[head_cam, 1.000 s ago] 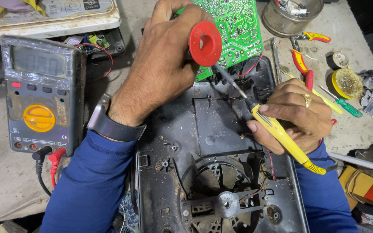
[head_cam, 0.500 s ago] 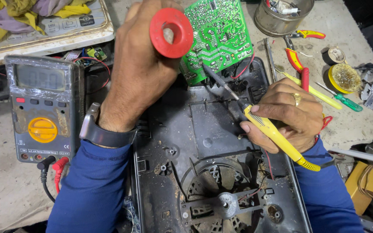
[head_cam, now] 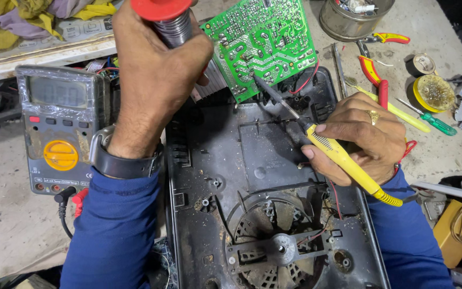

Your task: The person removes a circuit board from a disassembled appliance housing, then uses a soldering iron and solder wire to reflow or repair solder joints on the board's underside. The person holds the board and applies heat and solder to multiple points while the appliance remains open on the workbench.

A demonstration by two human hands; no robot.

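— What's on the bench, biggest first?

— A black plastic casing point(head_cam: 263, 176) lies open with a fan point(head_cam: 276, 249) in its lower end. Against its top edge leans a green circuit board point(head_cam: 260, 45), solder side towards us. A grey meter point(head_cam: 60, 128) sits to the left.

— And the hands?

— The right hand point(head_cam: 362, 139) is closed around the yellow handle of a soldering iron point(head_cam: 316, 139), held like a pen. The handle runs out below the hand towards the lower right; the dark shaft points up and to the left, its tip at the board's lower edge, touching it I think, though it's too fine to swear to.

— The left?

— The left hand point(head_cam: 153, 69) is clenched on a solder spool point(head_cam: 167, 16) with a red end, raised above the casing, just left of the board. The spool stands roughly upright in the fist, red end uppermost.
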